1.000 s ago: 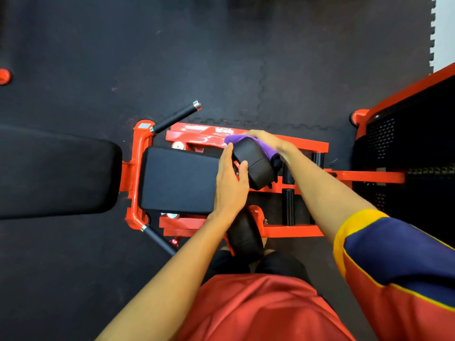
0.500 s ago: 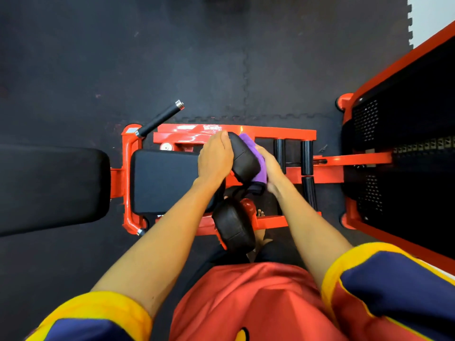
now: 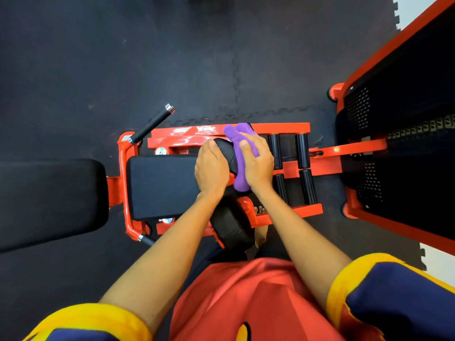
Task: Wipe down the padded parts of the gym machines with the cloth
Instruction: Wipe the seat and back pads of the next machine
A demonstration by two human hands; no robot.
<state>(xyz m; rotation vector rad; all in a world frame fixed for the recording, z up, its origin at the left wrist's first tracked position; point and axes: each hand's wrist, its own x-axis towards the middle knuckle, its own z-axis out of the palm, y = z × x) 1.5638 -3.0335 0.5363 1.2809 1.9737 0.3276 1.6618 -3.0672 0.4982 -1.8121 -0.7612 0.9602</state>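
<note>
purple cloth (image 3: 240,143) moved from right side of upper roller pad (image 3: 225,151) onto its top. seat pad (image 3: 160,185) just left of roller. left hand (image 3: 211,169) grips roller's left side; right hand (image 3: 257,166) curled over cloth, pressing it down.

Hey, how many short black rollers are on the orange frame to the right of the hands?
4: far-left roller, far-right roller, near-left roller, near-right roller. The right hand may hide more.

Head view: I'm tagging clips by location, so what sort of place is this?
Most likely a gym: an orange-framed weight machine with a black seat pad and roller pad, a weight stack at right, and interlocking rubber floor mats.
</note>
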